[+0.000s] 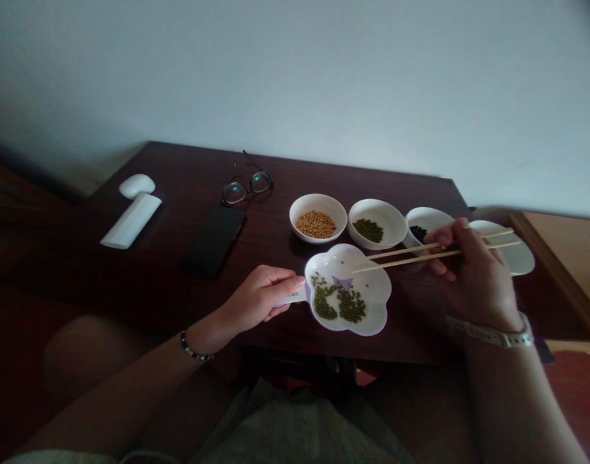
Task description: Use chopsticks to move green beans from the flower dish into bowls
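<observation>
My left hand (263, 298) grips the short handle of a white flower-shaped dish (374, 290), which holds green beans (351, 305) in its lower part. A pair of wooden chopsticks (405, 260) is in my right hand (481, 277), their tips over the dish's upper right part with nothing between them. Behind the dish stand a white bowl of yellow beans (316, 224), a bowl with green beans (368, 230) and a bowl with dark beans (418, 233). My right hand partly covers this last bowl and a white dish (517, 251) at the right.
Eyeglasses (247, 188) and a black phone (216, 240) lie left of the bowls on the dark table (275, 245). Farther left are a white oblong object (131, 221) and a white rounded one (137, 186). A wall rises behind; a wood-framed surface (572, 258) is at the right.
</observation>
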Motion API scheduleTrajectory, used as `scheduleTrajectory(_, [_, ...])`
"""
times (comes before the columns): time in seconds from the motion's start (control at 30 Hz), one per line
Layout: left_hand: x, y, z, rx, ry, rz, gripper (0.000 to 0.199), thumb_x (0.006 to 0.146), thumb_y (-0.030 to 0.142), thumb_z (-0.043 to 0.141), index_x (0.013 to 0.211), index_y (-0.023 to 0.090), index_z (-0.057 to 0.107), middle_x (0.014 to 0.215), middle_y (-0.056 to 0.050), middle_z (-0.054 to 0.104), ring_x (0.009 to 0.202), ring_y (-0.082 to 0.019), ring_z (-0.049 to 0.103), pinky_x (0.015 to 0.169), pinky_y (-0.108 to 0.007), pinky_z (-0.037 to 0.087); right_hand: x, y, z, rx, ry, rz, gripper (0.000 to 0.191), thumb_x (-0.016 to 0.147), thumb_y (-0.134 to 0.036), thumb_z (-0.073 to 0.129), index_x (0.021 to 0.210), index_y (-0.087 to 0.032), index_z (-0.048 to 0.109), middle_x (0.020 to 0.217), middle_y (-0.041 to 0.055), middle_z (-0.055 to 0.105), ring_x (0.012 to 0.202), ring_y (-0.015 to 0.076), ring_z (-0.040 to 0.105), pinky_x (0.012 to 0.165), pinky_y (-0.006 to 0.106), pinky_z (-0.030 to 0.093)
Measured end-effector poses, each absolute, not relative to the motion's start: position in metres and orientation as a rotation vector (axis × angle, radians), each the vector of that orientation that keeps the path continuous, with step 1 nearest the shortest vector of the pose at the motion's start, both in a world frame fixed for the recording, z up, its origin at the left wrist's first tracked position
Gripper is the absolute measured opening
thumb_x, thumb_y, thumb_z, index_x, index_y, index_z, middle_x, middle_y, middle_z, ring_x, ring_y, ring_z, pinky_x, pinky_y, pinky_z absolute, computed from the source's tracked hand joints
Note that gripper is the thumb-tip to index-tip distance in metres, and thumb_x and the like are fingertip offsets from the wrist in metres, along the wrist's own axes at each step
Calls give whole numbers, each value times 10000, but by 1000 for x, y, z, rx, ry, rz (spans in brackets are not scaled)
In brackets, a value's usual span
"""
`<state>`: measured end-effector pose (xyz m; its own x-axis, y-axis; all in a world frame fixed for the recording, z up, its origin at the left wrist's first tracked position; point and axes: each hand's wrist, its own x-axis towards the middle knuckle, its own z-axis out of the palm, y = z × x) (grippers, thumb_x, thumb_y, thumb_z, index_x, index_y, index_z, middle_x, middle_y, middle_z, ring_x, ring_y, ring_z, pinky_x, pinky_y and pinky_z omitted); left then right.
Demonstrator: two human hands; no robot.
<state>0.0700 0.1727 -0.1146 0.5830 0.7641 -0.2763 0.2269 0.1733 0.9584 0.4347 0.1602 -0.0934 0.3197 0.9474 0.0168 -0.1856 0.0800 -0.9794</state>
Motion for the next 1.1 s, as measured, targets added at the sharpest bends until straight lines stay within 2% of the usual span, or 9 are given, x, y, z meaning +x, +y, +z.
scheduleTrajectory(0.23, [73,173,-114,1370,923,480,524,1134,517,645,717,212,563,499,56,499,407,-82,398,411,-211,255,427,157,-89,-1224,-966,1125,478,1033,-576,866,775,-220,679,814,31,608,515,102,460,372,285,221])
scheduleTrajectory(0.47, [75,173,-112,1366,922,482,515,1139,501,640,721,209,567,501,57,501,408,-79,401,411,-207,257,431,155,-99,-1289,-1022,1186,475,1123,-614,740,832,-245,676,676,10,585,513,128,447,426,276,332])
scheduleTrajectory(0.6, [75,172,-112,1358,932,480,525,1123,523,663,710,215,556,502,59,491,406,-82,396,408,-210,256,428,155,-100,-1256,-1052,1206,486,1131,-622,731,831,-245,663,674,5,587,530,130,470,457,273,388])
scheduleTrajectory(1.1, [75,173,-110,1367,930,481,526,1125,528,662,713,216,562,510,46,513,414,-88,402,406,-211,257,423,155,-99,-1258,-1054,1196,500,1114,-636,751,817,-247,654,642,3,590,517,132,454,451,271,349])
